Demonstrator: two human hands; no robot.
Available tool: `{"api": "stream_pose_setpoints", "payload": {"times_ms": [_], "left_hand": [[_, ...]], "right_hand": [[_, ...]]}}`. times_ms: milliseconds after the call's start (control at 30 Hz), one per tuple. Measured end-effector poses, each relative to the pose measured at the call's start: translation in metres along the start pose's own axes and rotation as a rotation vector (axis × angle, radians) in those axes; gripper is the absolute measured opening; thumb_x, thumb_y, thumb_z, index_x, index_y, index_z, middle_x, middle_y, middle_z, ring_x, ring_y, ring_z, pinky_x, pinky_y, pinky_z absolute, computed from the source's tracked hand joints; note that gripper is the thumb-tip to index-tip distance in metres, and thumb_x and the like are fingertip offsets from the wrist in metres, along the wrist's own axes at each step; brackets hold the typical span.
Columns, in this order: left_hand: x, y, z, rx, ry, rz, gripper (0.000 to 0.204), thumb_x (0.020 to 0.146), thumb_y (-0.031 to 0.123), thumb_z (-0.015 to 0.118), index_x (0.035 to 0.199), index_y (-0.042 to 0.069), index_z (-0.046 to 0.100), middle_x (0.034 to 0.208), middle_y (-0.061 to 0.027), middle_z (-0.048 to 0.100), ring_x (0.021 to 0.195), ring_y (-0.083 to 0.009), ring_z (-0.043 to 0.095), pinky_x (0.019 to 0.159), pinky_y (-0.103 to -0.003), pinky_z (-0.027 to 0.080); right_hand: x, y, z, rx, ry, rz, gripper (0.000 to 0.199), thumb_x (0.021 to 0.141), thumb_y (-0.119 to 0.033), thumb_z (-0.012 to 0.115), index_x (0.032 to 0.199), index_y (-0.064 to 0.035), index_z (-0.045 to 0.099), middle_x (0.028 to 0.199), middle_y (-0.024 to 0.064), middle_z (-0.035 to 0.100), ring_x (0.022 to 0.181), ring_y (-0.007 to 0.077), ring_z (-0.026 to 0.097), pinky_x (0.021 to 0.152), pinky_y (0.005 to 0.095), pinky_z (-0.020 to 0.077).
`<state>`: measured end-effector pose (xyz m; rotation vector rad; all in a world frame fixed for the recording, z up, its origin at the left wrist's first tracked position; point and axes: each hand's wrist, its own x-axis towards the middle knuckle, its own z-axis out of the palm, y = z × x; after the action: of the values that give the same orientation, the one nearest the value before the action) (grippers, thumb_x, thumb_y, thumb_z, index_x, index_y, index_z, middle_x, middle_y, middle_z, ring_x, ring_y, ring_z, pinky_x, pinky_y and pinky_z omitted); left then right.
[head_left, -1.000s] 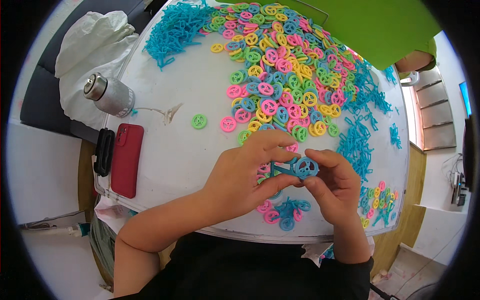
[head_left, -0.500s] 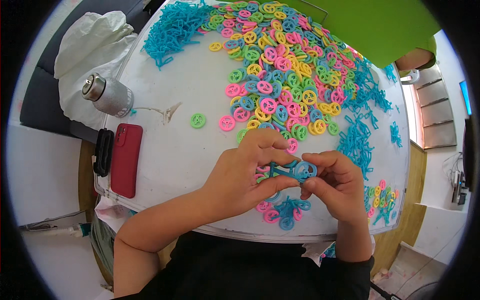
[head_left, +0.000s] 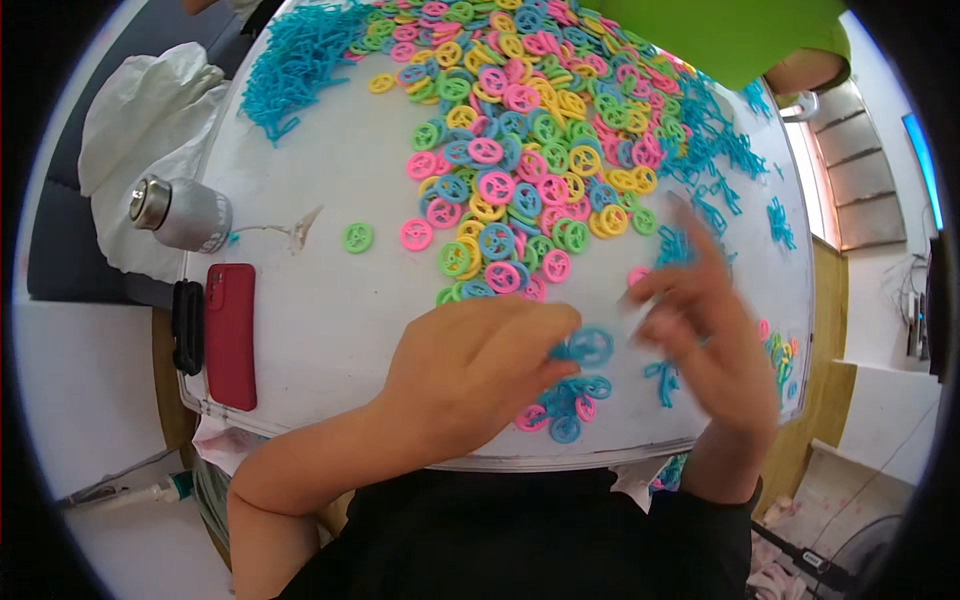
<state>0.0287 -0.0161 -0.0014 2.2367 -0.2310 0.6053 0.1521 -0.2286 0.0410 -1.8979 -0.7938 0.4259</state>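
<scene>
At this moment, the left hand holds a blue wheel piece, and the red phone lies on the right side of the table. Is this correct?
Not quite: the red phone lies on the left side of the table, as the head view shows. The left hand does hold a blue wheel piece.

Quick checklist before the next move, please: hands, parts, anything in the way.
1. Left hand gripping the blue piece: ok.
2. Right hand apart from that piece: ok, there is a gap.
3. Right hand empty: cannot tell, motion blur.
4. Blue piece's wheel fully seated: cannot tell, blurred and partly covered.
5. Loose wheels available: ok, large mixed-colour pile ahead.
6. Red phone and grey bottle away from both hands: ok, far left.
</scene>
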Motion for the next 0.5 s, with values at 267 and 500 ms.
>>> {"api": "stream_pose_setpoints", "payload": {"times_ms": [267, 500], "left_hand": [[0.0, 0.014, 0.01, -0.057, -0.325, 0.107, 0.041, 0.073, 0.018, 0.084, 0.109, 0.01, 0.067, 0.114, -0.0074, 0.068, 0.111, -0.0301, 0.062, 0.096, -0.045, 0.046], [0.009, -0.002, -0.012, -0.021, -0.098, -0.009, 0.032, 0.076, 0.005, 0.079, 0.106, 0.008, 0.069, 0.106, -0.0076, 0.071, 0.1, -0.0286, 0.067, 0.086, -0.039, 0.051]], "right_hand": [[-0.009, 0.017, -0.041, -0.576, 0.127, 0.144, 0.025, 0.084, -0.006, 0.069, 0.109, -0.0031, 0.066, 0.083, 0.0093, 0.061, 0.065, 0.02, 0.057, 0.06, 0.0321, 0.0462], [-0.02, 0.04, -0.014, -0.959, 0.037, -0.016, 0.024, 0.076, -0.008, 0.073, 0.099, -0.0065, 0.07, 0.084, 0.0104, 0.061, 0.074, 0.0285, 0.062, 0.066, 0.0392, 0.0489]]}}
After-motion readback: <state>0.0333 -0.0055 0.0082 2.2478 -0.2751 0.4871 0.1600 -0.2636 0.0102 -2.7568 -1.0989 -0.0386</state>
